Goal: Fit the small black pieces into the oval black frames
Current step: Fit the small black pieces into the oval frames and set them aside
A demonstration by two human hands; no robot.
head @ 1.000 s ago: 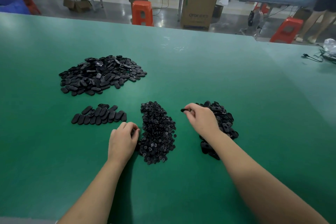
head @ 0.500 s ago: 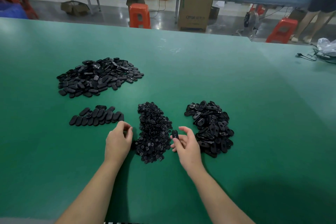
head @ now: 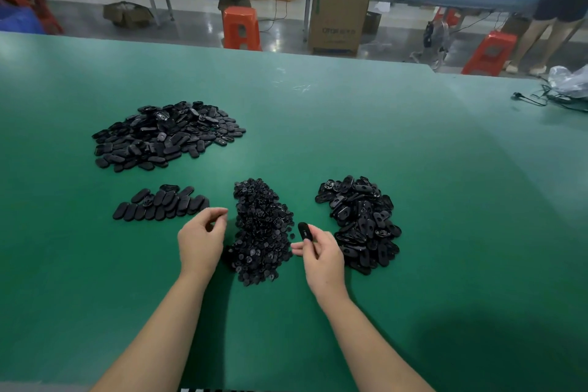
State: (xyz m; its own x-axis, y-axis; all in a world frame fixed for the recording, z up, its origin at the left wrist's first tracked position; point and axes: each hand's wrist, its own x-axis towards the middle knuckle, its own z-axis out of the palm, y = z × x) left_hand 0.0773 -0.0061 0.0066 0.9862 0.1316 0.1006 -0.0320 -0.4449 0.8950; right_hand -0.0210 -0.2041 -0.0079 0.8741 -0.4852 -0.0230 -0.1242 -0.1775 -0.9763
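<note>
I have one oval black frame (head: pixel 304 231) pinched upright in my right hand (head: pixel 319 253), just off the right edge of the heap of small black pieces (head: pixel 259 232), so the next insert is only a short reach away. That grip is narrow, thumb and fingers closed on the frame's lower end, which leaves the open face toward me, as I judge it, ready to take a piece.

My left hand (head: pixel 202 240) hovers at the left edge of the same heap with thumb and forefinger curled toward each other. Whether that grip already holds a piece I cannot tell; anything between the fingertips is too small to make out.

The layout on the green table (head: pixel 413 169) reads as a work line. The pile of empty frames (head: pixel 359 223) sits to the right, where my right hand feeds from it. The small pieces lie in the middle, between both hands. To the near left is a tidy row of frames (head: pixel 160 205) lying flat, probably finished ones set down in order, and farther left a large loose heap (head: pixel 165 135) of similar ovals, likely earlier output.

My guess: the next move brings both hands together over the middle.
</note>
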